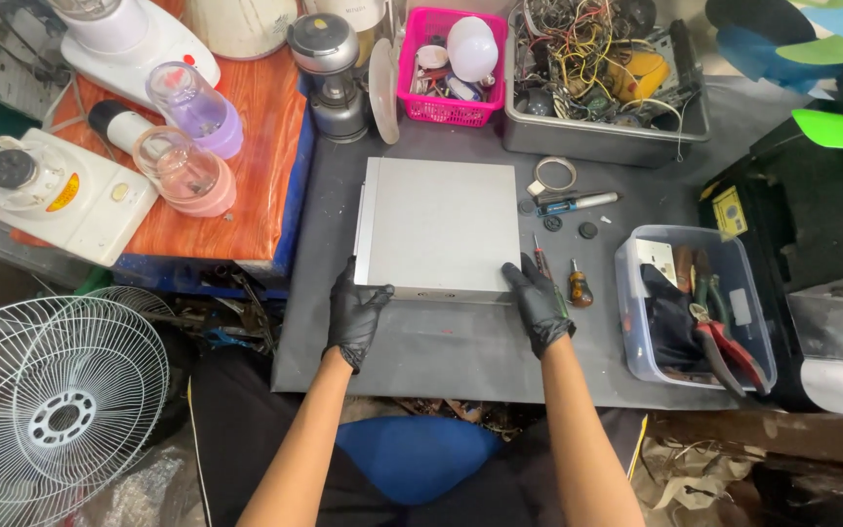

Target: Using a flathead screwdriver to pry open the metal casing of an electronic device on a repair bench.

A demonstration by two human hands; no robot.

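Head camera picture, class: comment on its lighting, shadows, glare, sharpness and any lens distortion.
Head view: soft, even light; only a faint shadow under the grey metal box and both gloved hands, left hand and right hand. No strong glare on the box top. Centre is sharp; the wide lens bends the edges, stretching the white fan guard and forearms.

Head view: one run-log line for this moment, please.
left hand: grips grey flat box near-left corner | right hand: near-right corner | box: flat on dark mat | screwdrivers: right
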